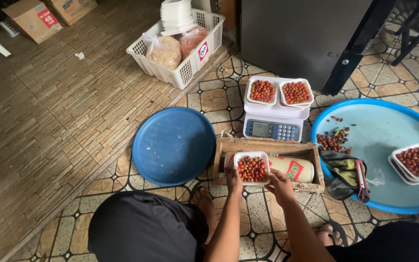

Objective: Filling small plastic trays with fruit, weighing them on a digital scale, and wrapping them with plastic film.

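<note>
Knees in dark cloth [141, 228] and bare feet on the tiled floor [263, 213] frame the near edge of the view. Between them, a small white tray of red and orange fruits [251, 168] is held by both hands over a wooden box [316, 160] in which a roll of wrapping film [294, 169] is laid lengthwise. The left hand [233, 182] is closed on the tray's near left corner, and the right hand [278, 183] is closed on its near right edge, fingers curled up against the rim. For a clean result at this step, the tray is best kept level and squarely above the roll, with the grip confined to the rim so that no fruit is crushed or tipped out; an uneven lift is judged the main risk. Beyond the box, a digital scale [272, 130] is loaded with two more filled trays [280, 92]. To the right, a large light-blue basin [389, 140] contains loose fruits [332, 140], gloves [343, 170] and further filled trays [418, 162]. A dark-blue round lid [173, 145] is laid to the left, with a white basket [185, 68] behind it.
</note>
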